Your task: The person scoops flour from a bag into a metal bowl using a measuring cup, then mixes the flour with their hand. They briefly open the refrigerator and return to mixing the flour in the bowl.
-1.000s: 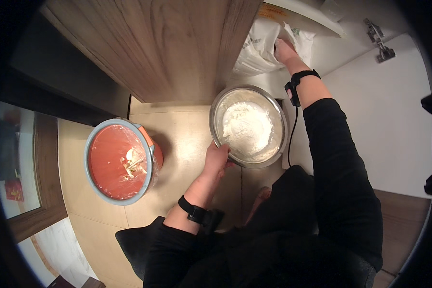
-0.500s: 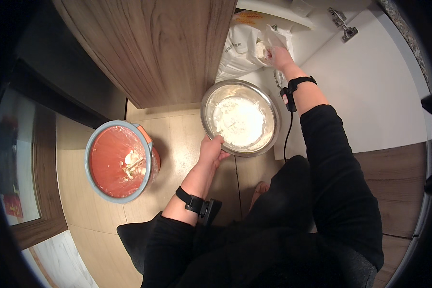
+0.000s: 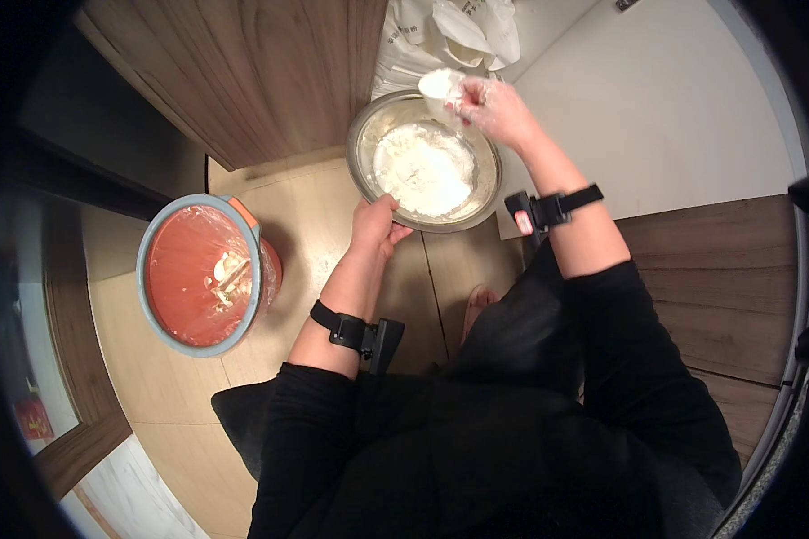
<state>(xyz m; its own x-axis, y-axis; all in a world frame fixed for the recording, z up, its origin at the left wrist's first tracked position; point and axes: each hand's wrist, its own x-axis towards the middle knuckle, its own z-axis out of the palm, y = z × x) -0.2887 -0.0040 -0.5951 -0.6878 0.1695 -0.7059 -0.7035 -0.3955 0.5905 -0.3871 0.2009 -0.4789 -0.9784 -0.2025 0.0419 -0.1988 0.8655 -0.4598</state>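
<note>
Right grip (image 3: 496, 110) on cup (image 3: 439, 86) — over bowl rim (image 3: 436, 225)

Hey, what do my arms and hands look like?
Black sleeves leave your forearms bare. Your left hand and right hand are ungloved; white powder dusts the right one. Each forearm wears a black strap with a black box, the right box showing a pale-and-red patch.

Head view: left fisheye of a worn pair is looking steeply down from the person's head, facing the bowl (image 3: 489, 175) and floor (image 3: 180, 395). Lens is sitting near, above both forearms (image 3: 351, 278); straight edges are bending toward the dark rim.
</note>
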